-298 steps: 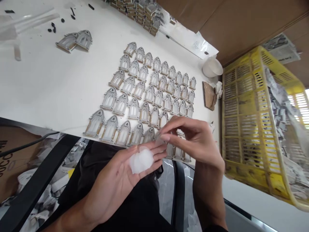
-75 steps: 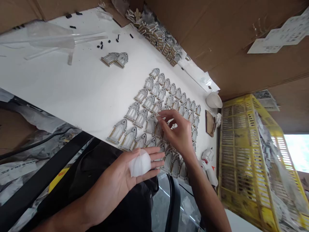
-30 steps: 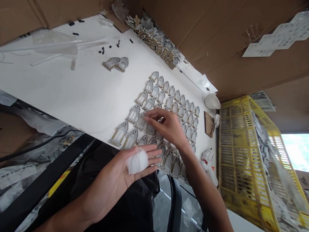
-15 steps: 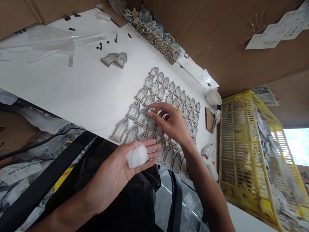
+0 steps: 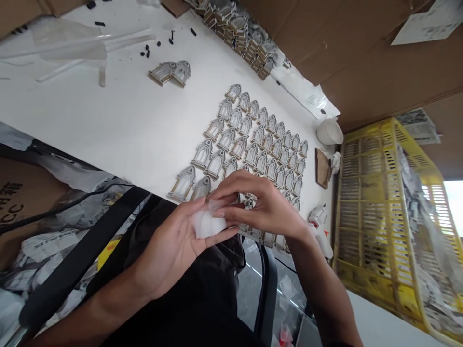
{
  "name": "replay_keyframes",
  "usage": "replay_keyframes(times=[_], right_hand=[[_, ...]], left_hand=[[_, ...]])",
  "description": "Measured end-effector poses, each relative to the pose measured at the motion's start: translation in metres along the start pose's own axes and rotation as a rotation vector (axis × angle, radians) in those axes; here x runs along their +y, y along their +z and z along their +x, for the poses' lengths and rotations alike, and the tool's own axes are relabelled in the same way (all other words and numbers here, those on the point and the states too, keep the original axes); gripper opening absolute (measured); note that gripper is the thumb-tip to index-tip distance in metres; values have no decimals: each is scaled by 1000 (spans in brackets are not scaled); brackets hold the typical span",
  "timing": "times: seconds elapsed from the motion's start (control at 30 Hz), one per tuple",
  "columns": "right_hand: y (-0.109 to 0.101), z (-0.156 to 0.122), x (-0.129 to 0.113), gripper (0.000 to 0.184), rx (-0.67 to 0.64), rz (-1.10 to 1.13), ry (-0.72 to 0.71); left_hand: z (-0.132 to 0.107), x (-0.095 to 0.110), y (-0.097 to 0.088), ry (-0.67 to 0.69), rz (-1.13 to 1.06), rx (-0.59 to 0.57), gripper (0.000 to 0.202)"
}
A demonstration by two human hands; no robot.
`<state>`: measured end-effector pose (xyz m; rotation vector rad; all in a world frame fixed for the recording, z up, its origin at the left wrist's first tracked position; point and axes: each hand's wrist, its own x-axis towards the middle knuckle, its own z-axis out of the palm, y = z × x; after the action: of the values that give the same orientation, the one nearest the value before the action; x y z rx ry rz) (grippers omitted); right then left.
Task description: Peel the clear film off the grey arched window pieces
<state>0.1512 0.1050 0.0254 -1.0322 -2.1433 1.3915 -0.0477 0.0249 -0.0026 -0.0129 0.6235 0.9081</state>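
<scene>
My left hand lies palm up, fingers stretched out, with a small stack of thin, translucent white sheets resting on it. Over that palm, my right hand pinches the lifted edge of a translucent sheet between thumb and fingers. Whether that sheet is fully off the stack, I cannot tell. Beyond both hands, small grey arched window-shaped pieces with brown edges lie in rows on the white table. My right hand and forearm hide some of the nearest ones.
Two more arched pieces lie apart at the left, near clear plastic strips. A pile of such pieces lines the back. At right are a white cup, a brown scrap, a white bottle and a yellow crate.
My right hand has come from above the arched pieces down to my left palm and taken hold of a sheet's edge. My left hand still supports the stack. The view has shifted slightly.
</scene>
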Motion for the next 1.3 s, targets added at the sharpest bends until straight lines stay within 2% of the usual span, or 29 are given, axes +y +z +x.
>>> replay_keyframes(times=[0.13, 0.23, 0.37, 0.5, 0.73, 1.3], right_hand=[[-1, 5, 2, 16, 54, 85, 28], [-3, 13, 4, 14, 158, 132, 53], [-7, 33, 8, 19, 304, -6, 26], [-8, 54, 16, 19, 297, -154, 57], [-2, 76, 29, 21, 297, -207, 73], [-2, 82, 30, 17, 281, -134, 110]], left_hand=[[1, 0, 0, -5, 20, 34, 36], [2, 0, -2, -21, 34, 19, 44], [2, 0, -4, -54, 45, 14, 54], [0, 0, -2, -64, 54, 9, 55], [-2, -1, -1, -70, 53, 14, 52], [-1, 0, -2, -86, 34, 23, 51]])
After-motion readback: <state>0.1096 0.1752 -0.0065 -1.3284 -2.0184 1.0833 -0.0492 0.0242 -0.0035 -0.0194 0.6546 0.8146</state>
